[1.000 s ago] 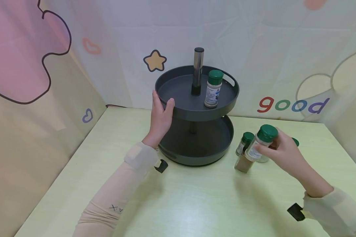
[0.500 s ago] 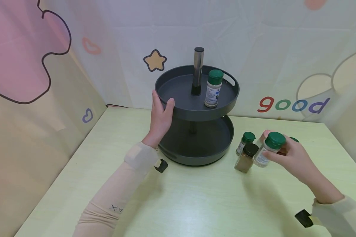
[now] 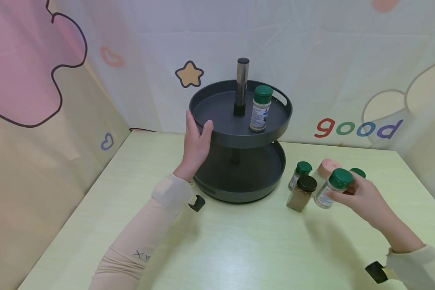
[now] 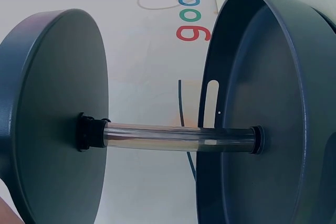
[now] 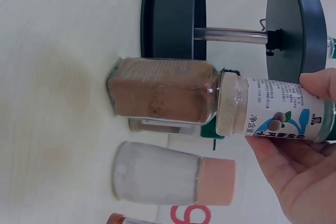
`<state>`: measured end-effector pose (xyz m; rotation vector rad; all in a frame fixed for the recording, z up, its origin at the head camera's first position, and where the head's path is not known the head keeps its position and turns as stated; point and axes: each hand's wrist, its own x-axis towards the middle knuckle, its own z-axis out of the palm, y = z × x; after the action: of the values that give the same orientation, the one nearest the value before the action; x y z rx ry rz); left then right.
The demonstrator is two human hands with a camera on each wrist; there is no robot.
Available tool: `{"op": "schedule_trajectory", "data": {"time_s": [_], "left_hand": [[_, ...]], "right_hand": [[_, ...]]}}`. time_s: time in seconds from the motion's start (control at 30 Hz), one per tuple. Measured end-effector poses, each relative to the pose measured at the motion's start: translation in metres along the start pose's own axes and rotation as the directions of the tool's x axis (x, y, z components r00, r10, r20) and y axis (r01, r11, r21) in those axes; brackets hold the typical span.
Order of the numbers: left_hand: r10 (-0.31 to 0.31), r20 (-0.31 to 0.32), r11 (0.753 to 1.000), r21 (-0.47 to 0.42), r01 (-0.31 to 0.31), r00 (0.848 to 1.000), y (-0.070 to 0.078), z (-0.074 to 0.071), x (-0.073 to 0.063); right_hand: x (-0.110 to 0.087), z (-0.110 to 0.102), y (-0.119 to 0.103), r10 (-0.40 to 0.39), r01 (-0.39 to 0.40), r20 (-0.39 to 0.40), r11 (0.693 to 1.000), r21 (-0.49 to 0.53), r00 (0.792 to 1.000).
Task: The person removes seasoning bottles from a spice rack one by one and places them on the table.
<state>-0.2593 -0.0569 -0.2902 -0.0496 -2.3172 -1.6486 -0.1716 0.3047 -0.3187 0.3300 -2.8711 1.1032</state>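
My left hand (image 3: 197,147) grips the left edge of the upper tray of a dark grey two-tier turntable (image 3: 246,140), thumb at the rim. On that tray stands a spice jar (image 3: 260,114) with a green cap and pale contents. To the right, my right hand (image 3: 367,203) holds another green-capped spice jar (image 5: 281,106) by its upper part, thumb on one side and fingers on the other. Its label carries Chinese print and a picture of peppercorns. Right beside it stands a square black-capped jar (image 3: 301,195) of brown powder, overlapped by it in the right wrist view.
Behind the held jar are a pink-capped shaker (image 5: 163,174), a small green-capped jar (image 3: 300,173) and another green cap (image 3: 358,172) partly hidden by my right hand. The turntable's lower tray (image 3: 239,196) holds nothing visible. A printed cloth (image 3: 148,80) backs the pale table (image 3: 217,249).
My right hand has carried the green-capped jar down and to the right, uncovering the black-capped jar and the pink cap. My left hand and the turntable have stayed still.
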Motion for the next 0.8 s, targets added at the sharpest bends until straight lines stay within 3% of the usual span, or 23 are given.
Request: {"op": "schedule_trajectory", "data": {"time_s": [0.8], "left_hand": [[-0.005, 0.008, 1.0, -0.008, 0.005, 1.0, 0.001, 0.0, -0.001]], "right_hand": [[0.007, 0.013, 0.032, 0.117, -0.118, 0.089, 0.993, 0.015, 0.989]]}}
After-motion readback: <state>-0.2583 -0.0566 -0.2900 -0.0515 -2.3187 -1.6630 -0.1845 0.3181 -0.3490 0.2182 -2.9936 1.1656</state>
